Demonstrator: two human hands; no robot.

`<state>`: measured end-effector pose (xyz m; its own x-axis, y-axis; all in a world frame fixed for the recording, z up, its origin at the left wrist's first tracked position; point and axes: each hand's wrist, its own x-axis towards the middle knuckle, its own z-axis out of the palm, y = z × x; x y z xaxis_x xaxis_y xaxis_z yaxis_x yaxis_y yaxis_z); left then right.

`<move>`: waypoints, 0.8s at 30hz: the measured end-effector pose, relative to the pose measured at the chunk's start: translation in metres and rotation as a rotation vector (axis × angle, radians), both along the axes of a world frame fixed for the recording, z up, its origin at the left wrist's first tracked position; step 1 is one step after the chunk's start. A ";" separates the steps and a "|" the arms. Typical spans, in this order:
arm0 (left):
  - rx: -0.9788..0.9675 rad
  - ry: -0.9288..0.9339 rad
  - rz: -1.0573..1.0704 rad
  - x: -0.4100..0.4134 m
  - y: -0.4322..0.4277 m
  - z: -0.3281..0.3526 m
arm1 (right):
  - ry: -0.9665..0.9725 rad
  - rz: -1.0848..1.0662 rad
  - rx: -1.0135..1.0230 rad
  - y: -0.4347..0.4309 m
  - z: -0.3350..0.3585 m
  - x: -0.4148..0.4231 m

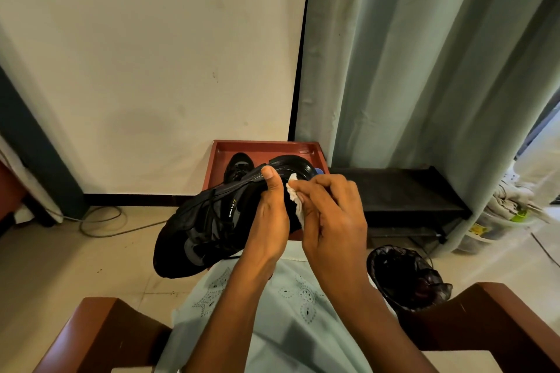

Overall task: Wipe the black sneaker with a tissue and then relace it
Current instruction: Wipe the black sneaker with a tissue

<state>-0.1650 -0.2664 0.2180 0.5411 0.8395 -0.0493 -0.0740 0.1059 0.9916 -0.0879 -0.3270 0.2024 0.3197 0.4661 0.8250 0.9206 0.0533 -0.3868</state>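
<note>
Black sneaker (206,221) gripped by left hand (269,221) | right hand (333,221) pinches tissue (294,192) at heel edge | toe over floor (91,254)

Other shoe (239,165) partly behind black sneaker (206,227); tissue (294,195) mostly inside right hand (333,221).

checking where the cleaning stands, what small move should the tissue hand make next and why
Probably slide the tissue along the heel end of the black sneaker. The right hand pinches it against the shoe there and the left hand grips the sneaker steady, so a wiping stroke seems due.
</note>
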 end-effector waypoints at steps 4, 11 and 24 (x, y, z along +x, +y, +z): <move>-0.058 -0.008 0.008 0.000 0.002 -0.004 | -0.029 0.033 0.043 -0.003 -0.022 -0.001; -0.169 -0.023 0.058 0.001 0.005 -0.005 | -0.025 0.131 0.091 -0.011 -0.043 0.005; -0.136 -0.105 0.006 0.000 0.002 -0.007 | 0.351 0.176 -0.006 0.002 0.000 0.016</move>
<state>-0.1649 -0.2642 0.2107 0.5439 0.8324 -0.1061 -0.1772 0.2375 0.9551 -0.0718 -0.3249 0.2027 0.4964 0.5432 0.6771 0.7094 0.1957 -0.6771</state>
